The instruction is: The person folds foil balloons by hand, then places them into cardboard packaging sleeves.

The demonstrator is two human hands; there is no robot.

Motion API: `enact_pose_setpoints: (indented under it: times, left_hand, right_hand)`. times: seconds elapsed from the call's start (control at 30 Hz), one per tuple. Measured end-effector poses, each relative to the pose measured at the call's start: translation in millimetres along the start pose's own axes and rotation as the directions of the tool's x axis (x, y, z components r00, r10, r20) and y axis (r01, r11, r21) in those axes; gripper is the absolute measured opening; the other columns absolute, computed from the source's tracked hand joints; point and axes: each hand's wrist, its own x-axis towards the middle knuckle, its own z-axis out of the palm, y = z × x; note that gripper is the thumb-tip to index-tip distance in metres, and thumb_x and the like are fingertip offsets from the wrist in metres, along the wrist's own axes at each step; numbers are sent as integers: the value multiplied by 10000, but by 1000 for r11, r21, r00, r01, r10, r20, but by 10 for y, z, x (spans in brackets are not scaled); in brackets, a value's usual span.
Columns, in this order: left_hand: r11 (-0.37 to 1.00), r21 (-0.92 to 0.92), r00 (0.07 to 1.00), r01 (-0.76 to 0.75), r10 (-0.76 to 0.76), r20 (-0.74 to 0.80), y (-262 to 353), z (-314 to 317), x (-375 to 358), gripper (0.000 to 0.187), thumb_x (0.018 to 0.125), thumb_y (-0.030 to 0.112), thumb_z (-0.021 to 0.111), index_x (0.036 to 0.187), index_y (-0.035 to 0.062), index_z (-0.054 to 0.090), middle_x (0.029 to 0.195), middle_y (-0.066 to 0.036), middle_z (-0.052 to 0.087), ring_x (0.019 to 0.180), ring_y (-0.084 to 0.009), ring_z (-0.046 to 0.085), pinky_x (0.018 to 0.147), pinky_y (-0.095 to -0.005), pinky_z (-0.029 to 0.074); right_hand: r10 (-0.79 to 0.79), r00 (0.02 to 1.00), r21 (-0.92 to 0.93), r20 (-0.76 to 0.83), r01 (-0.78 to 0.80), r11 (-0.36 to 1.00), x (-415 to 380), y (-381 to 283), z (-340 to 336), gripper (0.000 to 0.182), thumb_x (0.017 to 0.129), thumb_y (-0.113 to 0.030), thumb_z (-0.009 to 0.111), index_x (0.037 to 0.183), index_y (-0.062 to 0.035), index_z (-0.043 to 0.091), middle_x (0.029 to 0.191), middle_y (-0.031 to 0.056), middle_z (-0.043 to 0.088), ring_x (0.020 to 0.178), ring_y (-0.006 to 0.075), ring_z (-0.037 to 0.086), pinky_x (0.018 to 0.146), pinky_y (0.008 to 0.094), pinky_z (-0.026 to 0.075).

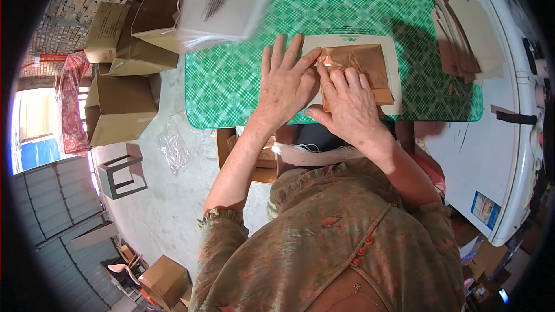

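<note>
My left hand (286, 78) lies with fingers spread at the left edge of a cream-coloured card (394, 52) on the table. Its index fingertip touches the upper left corner of a shiny copper-coloured sheet or packet (370, 60), which rests on the card. My right hand (350, 101) presses down on the copper-coloured piece with bent fingers, its thumb apart from them near the table's front edge. The lower right part of that piece forms a folded strip. My right hand covers its lower left part.
A green plaid cloth covers the table (231, 89). A stack of clear plastic bags (231, 6) lies at the back left, beige cards (471, 37) at the right. Open cardboard boxes (124, 101) stand left of the table. A white bundle of threads (318, 156) lies across my lap.
</note>
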Motion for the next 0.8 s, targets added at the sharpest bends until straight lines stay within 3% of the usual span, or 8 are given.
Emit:
enact_pose_setpoints:
  times: [0.27, 0.37, 0.47, 0.5, 0.6, 0.63, 0.73, 0.8]
  left_hand:
    - [999, -4, 995, -33, 32, -89, -8, 71, 20, 435, 1029, 283, 564, 1436, 168, 668, 1626, -212, 450, 1545, -491, 293, 1262, -644, 191]
    - [997, 38, 985, -68, 73, -157, 32, 15, 61, 372, 996, 295, 639, 1315, 137, 747, 1603, -217, 474, 1524, -496, 325, 1241, -658, 222]
    - [991, 54, 970, -122, 131, -204, 94, -78, 236, 294, 952, 287, 708, 1161, 104, 802, 1576, -221, 499, 1506, -507, 349, 1220, -680, 241]
    - [978, 120, 940, -170, 198, -277, 128, -92, 313, 223, 913, 231, 755, 1075, 89, 810, 1499, -196, 572, 1429, -479, 460, 1163, -642, 357]
    - [958, -82, 933, -274, 244, -265, 140, -83, 508, 208, 883, 171, 783, 1069, 81, 803, 1388, -145, 654, 1324, -426, 561, 1083, -557, 458]
    - [943, -82, 911, -322, 285, -299, 167, -94, 584, 202, 886, 116, 779, 1083, 78, 800, 1201, -111, 737, 1125, -356, 668, 949, -471, 540]
    - [904, -398, 988, -157, 143, -66, 161, -86, 694, 195, 932, 111, 742, 1116, 79, 794, 1103, -124, 766, 1025, -336, 708, 893, -435, 569]
    - [856, -510, 995, -85, 101, 5, 166, -62, 734, 202, 983, 115, 698, 1163, 68, 778, 1091, -144, 772, 976, -338, 728, 855, -411, 583]
  right_hand:
    - [-24, 999, -23, -44, 23, 999, 5, 3, 13, 964, 833, -578, 795, 1483, 74, 508, 1269, 135, 530, 1154, 302, 503, 995, 454, 437]
    - [-6, 1000, -27, -5, 6, 1000, 14, -9, 8, 930, 831, -587, 789, 1442, 73, 551, 1252, 129, 548, 1152, 298, 504, 994, 447, 435]
    - [-23, 997, -72, -73, 17, 997, 3, -18, 18, 843, 836, -593, 778, 1342, 65, 635, 1224, 120, 564, 1155, 294, 500, 992, 443, 431]
    - [-42, 994, -108, -101, 31, 994, -2, -19, 19, 788, 848, -622, 754, 1249, 53, 693, 1178, 99, 560, 1135, 284, 488, 975, 435, 425]
    - [-28, 998, -80, -60, 23, 996, -13, -10, 54, 779, 862, -656, 724, 1211, 40, 711, 1133, 86, 546, 1109, 273, 476, 952, 429, 420]
    - [-35, 997, -99, -69, 28, 995, -10, -5, 63, 789, 867, -682, 708, 1206, 30, 712, 1107, 77, 534, 1089, 267, 469, 932, 422, 413]
    - [-40, 993, -125, -111, 26, 992, -8, 3, 96, 777, 856, -690, 714, 1174, 19, 716, 1099, 71, 531, 1086, 263, 468, 921, 415, 408]
    - [-26, 994, -98, -111, 15, 995, -10, -7, 98, 749, 854, -655, 732, 1180, 19, 699, 1110, 81, 535, 1071, 268, 476, 916, 418, 406]
